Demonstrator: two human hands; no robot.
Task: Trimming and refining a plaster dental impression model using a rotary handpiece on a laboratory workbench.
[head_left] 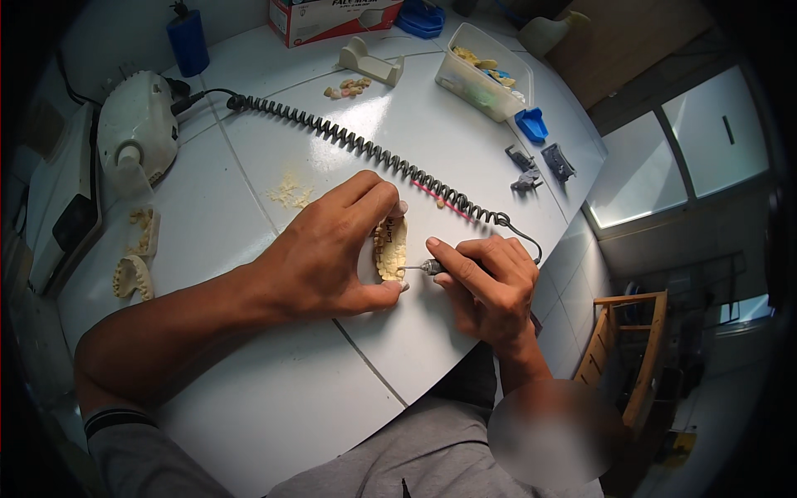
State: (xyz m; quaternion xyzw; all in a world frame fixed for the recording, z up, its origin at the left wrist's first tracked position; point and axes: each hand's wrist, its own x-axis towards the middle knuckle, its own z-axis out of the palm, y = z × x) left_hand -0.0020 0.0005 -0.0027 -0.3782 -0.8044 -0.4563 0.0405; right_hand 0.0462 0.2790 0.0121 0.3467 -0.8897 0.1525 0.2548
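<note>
Now pinching a pale yellow dental cast (390, 253) between the thumb and fingers of the left hand (332, 241), between the middle of the white tiled surface (274, 373) and its near-right edge. Gripping a rotary handpiece (432, 266) pen-fashion in the right hand (494, 286), thin bur pointed at the teeth; touching or just short, cannot tell.

Apparently partway through: already showing formed teeth on the cast, already scattered as crumbly, cream shavings (290, 191) left of the left hand, though impossible to match to this piece. How much left? Hard to say; probably some trimming near the bur.

On to textures: chalky and matte on the cast, knobbly along the teeth, dark handwriting on the flatter side. Springy black loops in the coiled cord (357, 143), stretching from a rounded white control unit (137, 133) near the far-left corner. Toward the left edge, another cast, a horseshoe-shaped one (133, 278). Toward the far edge, a translucent plastic tub (473, 98), filled with yellow and blue pieces.
</note>
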